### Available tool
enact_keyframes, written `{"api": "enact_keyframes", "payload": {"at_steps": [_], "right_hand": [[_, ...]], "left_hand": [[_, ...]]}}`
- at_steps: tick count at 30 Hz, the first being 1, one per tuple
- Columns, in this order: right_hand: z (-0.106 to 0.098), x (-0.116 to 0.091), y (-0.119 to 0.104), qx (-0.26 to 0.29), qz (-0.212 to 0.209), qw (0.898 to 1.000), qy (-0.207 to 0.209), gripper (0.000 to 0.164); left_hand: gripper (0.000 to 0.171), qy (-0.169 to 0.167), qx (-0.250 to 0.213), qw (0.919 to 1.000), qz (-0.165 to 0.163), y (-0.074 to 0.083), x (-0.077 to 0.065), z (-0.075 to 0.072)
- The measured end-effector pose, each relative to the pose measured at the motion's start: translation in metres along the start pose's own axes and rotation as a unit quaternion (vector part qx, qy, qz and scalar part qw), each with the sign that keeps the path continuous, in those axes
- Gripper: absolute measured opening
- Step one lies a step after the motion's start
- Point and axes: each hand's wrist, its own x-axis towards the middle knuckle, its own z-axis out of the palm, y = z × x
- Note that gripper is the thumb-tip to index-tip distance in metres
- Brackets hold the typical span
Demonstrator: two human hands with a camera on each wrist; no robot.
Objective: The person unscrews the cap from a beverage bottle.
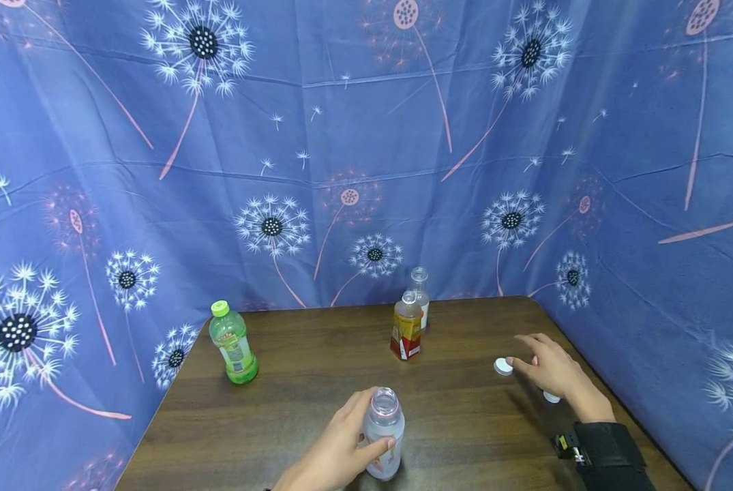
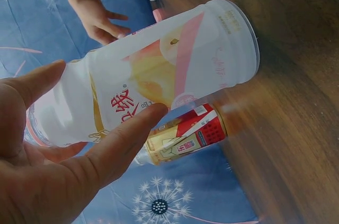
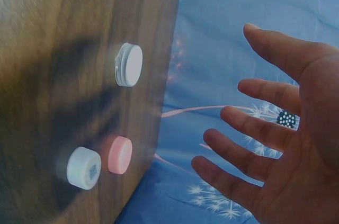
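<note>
My left hand [image 1: 335,440] grips an uncapped plastic bottle [image 1: 383,426] near the table's front, fingers and thumb around its sides. In the left wrist view, a peach picture and red characters show on the white bottle [image 2: 153,70]. On the right side of the table, my right hand [image 1: 553,374] hovers with fingers spread and holds nothing. Below it lie a wide white cap [image 3: 130,65], a pink cap [image 3: 120,155] and a smaller white cap [image 3: 83,168]; the pink one is mostly hidden by the hand in the head view.
A green bottle [image 1: 234,348] with its lime cap on stands at the left. Toward the back, an uncapped bottle with a yellow and red label [image 1: 406,327] stands in front of a clear uncapped bottle [image 1: 421,293]. A blue dandelion-patterned cloth [image 1: 341,136] hangs behind the wooden table [image 1: 317,354].
</note>
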Motion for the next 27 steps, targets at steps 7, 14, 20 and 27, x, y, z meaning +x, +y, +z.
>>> {"api": "enact_keyframes", "payload": {"at_steps": [7, 14, 20, 27], "right_hand": [[-0.004, 0.020, 0.015, -0.023, 0.017, 0.999, -0.025, 0.073], [0.002, 0.030, 0.031, -0.026, 0.035, 0.998, -0.038, 0.070], [0.008, 0.037, 0.039, -0.037, 0.066, 0.996, -0.054, 0.071], [0.007, 0.046, 0.045, -0.046, 0.086, 0.991, -0.090, 0.071]], "left_hand": [[0.063, 0.002, -0.001, 1.0000, -0.009, -0.002, 0.001, 0.002], [0.061, -0.010, -0.022, 0.9996, -0.012, -0.005, 0.002, 0.002], [0.062, -0.006, -0.022, 0.9998, 0.001, -0.008, 0.000, 0.001], [0.061, -0.002, -0.021, 0.9996, 0.017, -0.011, 0.000, 0.002]]}}
